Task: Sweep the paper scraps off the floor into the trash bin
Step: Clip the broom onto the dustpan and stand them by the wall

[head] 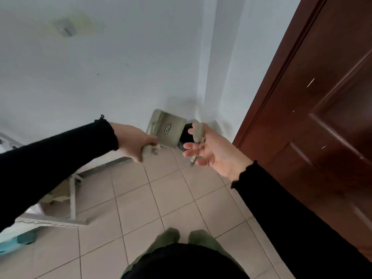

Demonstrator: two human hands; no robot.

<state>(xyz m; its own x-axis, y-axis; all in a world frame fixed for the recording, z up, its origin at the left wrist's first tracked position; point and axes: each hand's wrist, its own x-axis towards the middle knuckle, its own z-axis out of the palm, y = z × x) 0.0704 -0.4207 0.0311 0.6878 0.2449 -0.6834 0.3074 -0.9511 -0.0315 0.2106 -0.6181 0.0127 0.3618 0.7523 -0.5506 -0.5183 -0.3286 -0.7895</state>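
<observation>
A grey-green dustpan (168,130) stands in the wall corner, its pan facing me. My left hand (133,141) is closed around the dustpan's pale handle. Right beside the pan is a broom (185,135) with black bristles; its beige grip (198,130) and thin metal rod run past my right hand (211,153). That hand's fingers are spread and extended, and the grip rests against them without a closed hold. No paper scraps or bin show in this view.
A dark brown wooden door (314,109) fills the right side. A white metal frame (72,200) and a teal object (24,239) sit low on the left. Beige floor tiles (141,208) stretch from the corner to my green-shod feet (181,236).
</observation>
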